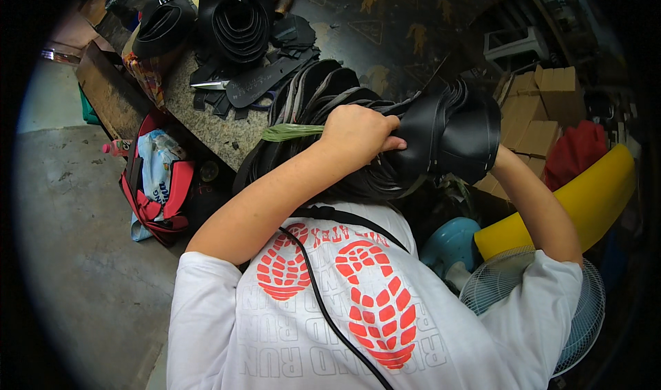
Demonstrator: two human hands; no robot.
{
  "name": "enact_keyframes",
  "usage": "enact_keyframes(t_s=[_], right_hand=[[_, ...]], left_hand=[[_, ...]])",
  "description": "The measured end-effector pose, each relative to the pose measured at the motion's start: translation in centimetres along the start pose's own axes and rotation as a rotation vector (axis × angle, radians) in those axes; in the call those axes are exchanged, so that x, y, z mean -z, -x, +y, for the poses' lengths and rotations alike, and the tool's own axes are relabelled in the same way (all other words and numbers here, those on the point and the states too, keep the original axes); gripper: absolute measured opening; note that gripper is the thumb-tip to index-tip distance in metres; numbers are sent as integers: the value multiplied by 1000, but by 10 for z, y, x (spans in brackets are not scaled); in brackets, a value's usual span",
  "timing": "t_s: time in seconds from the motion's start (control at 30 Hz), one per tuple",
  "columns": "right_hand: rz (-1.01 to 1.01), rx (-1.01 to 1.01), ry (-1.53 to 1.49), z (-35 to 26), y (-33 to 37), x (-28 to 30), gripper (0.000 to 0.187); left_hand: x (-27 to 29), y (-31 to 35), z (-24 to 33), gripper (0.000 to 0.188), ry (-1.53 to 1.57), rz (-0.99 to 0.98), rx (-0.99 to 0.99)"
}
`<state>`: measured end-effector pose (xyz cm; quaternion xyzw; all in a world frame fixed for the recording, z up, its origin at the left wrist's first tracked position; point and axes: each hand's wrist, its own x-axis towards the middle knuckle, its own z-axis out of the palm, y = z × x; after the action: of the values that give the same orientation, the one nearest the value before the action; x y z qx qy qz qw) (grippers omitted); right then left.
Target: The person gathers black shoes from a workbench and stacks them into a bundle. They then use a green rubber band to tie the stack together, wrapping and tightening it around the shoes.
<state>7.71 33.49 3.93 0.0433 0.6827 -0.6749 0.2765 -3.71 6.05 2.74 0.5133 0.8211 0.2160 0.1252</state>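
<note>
My left hand (358, 137) is closed, with a flat green strip (292, 132), like tying plastic, running out from it to the left. Its thumb and finger rest against a bundle of curved black leather-like pieces (406, 125). More dark pieces with grey edges (310, 94) are stacked under and behind that hand. At the bundle's right end, smooth black curved panels (475, 131) overlap one another. My right forearm (533, 187) reaches up behind those panels, which hide the right hand and its fingers.
Scissors (213, 85) lie among black offcuts on the speckled surface (180, 80). Rolled black pieces (237, 28) stand at the back. To the right are cardboard boxes (540, 128), a yellow curved sheet (571, 200) and a fan (578, 328). A red-and-black bag (180, 183) is at left.
</note>
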Motion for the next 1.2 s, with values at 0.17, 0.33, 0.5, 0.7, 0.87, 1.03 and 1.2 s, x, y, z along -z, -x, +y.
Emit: enact_keyframes(t_s=[0.17,0.33,0.5,0.7,0.87,1.03,1.2], right_hand=[[5,-161,-132,6,-4,-7,34],[-7,-21,-506,4,7,-30,35],[281,63,461,-5,13,-36,25],[384,-171,459,-24,1,-54,16],[197,-540,340,-19,-2,-56,26],[-21,145,214,20,-7,-36,41],[28,125,657,2,7,-26,38]], left_hand=[[5,12,-1,42,76,-3,22],[3,12,8,46,10,2,72],[-3,4,12,51,0,34,106],[-5,1,13,58,-19,29,146],[-7,7,12,57,9,40,100],[-5,14,4,50,71,64,120],[-12,23,8,30,19,55,97]])
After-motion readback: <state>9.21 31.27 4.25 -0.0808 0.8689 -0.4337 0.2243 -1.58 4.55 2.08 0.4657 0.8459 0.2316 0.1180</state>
